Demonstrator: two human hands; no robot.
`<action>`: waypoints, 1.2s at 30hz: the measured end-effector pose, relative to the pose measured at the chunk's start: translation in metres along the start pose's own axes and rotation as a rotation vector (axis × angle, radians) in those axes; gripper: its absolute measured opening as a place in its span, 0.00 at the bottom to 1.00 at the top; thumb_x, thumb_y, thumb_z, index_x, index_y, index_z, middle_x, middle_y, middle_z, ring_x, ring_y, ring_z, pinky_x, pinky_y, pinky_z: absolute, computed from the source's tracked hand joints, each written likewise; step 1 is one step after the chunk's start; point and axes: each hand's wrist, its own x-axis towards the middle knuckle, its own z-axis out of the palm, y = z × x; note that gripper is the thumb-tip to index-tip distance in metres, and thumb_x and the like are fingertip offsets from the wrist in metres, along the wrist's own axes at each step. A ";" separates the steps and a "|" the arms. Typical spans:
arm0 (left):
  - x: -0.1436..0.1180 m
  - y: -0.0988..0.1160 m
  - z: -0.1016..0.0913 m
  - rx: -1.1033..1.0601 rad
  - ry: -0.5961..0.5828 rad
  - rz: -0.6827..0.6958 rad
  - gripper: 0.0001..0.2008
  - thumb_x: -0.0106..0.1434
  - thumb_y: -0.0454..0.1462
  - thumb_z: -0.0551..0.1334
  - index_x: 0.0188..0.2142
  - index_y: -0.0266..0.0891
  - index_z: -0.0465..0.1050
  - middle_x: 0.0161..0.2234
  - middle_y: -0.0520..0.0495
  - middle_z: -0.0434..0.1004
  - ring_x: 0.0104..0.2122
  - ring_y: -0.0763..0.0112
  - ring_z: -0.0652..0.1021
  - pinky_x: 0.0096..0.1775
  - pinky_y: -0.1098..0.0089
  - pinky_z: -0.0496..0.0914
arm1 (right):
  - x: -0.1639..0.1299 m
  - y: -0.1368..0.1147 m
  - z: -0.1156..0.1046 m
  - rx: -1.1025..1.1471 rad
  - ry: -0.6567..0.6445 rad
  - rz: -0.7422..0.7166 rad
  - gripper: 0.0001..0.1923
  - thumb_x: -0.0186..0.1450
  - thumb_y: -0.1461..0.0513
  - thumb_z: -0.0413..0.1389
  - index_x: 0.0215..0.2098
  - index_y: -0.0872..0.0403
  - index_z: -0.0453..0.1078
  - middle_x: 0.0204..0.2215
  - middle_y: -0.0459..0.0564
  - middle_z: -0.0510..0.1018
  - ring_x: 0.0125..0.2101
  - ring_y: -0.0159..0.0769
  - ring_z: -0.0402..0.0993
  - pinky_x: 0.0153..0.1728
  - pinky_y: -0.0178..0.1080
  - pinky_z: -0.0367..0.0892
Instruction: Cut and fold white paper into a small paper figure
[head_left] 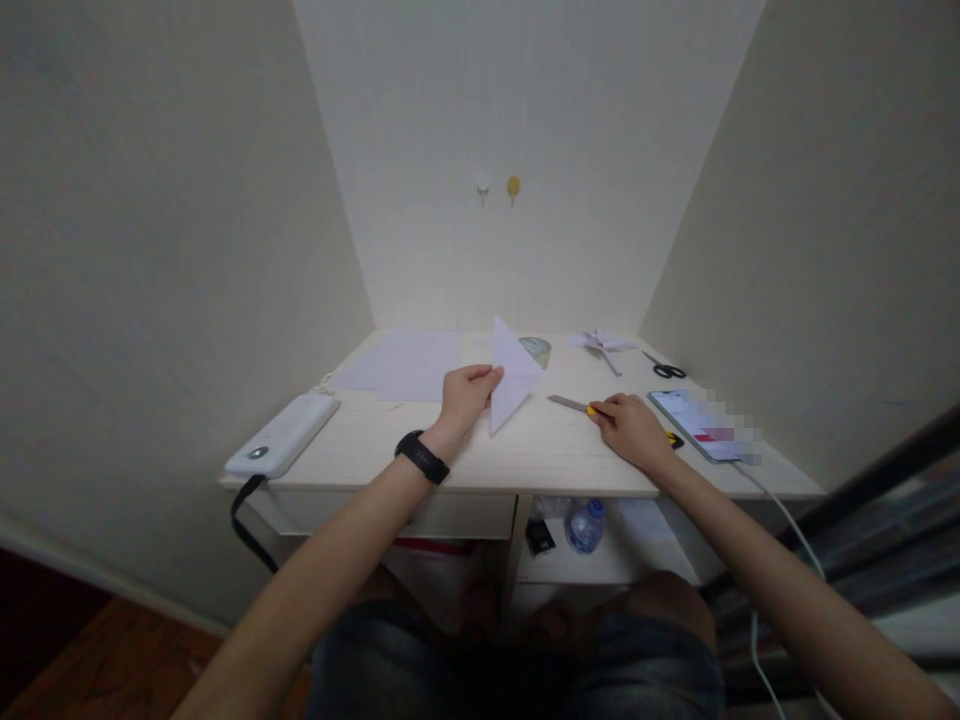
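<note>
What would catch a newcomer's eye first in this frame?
Most striking is the folded white paper triangle, held up off the middle of the desk by the left hand. Just to its right, the right hand rests on a yellow-handled knife lying on the desk. A phone with a lit screen lies at the desk's right edge.
</note>
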 end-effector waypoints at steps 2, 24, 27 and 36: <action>-0.002 -0.005 0.003 -0.279 -0.049 -0.152 0.09 0.57 0.38 0.70 0.34 0.33 0.77 0.33 0.43 0.81 0.29 0.71 0.78 0.34 0.70 0.72 | 0.000 -0.001 -0.001 0.045 0.040 -0.010 0.17 0.68 0.59 0.51 0.46 0.57 0.80 0.39 0.60 0.81 0.40 0.48 0.73 0.44 0.45 0.65; -0.010 -0.026 0.020 0.535 -0.296 0.302 0.30 0.53 0.44 0.71 0.55 0.38 0.72 0.51 0.40 0.78 0.48 0.55 0.77 0.50 0.61 0.69 | 0.045 -0.093 0.009 1.244 0.157 0.485 0.27 0.48 0.40 0.65 0.19 0.52 0.64 0.14 0.41 0.65 0.17 0.30 0.59 0.20 0.35 0.55; -0.007 -0.025 0.020 0.485 -0.316 0.267 0.27 0.56 0.43 0.69 0.54 0.37 0.72 0.48 0.41 0.79 0.46 0.57 0.78 0.48 0.62 0.70 | 0.045 -0.096 0.002 1.199 0.135 0.425 0.29 0.46 0.38 0.65 0.17 0.52 0.62 0.13 0.41 0.64 0.17 0.29 0.58 0.20 0.35 0.55; -0.003 -0.031 0.008 -0.329 -0.184 -0.045 0.18 0.57 0.45 0.69 0.40 0.31 0.77 0.40 0.39 0.82 0.37 0.63 0.79 0.43 0.64 0.73 | 0.040 -0.083 -0.005 1.168 0.090 0.320 0.29 0.49 0.39 0.65 0.17 0.50 0.59 0.13 0.42 0.66 0.18 0.31 0.61 0.20 0.36 0.60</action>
